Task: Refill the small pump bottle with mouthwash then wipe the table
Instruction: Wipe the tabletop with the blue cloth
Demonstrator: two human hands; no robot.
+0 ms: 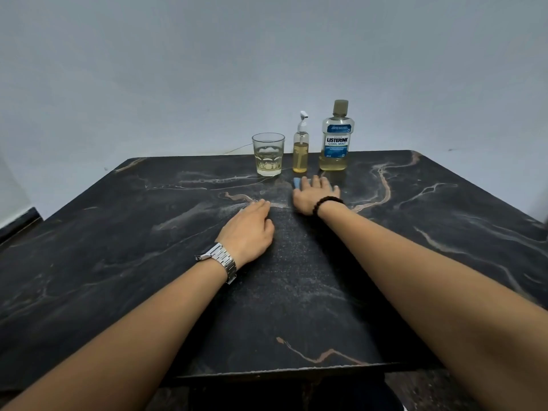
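A small clear pump bottle (300, 149) with yellowish liquid and a white pump stands at the far edge of the dark marble table (118, 262). Right of it stands a capped Listerine mouthwash bottle (336, 140), its liquid low. My right hand (314, 194) lies palm down on a blue cloth (297, 182) just in front of the two bottles; only a corner of the cloth shows. My left hand (250, 229) rests flat on the table, nearer to me, with its fingers together and nothing in it.
A drinking glass (268, 154) with a little yellowish liquid stands left of the pump bottle. A plain wall rises right behind the table. A streaky smear crosses the tabletop between the hands and the glass.
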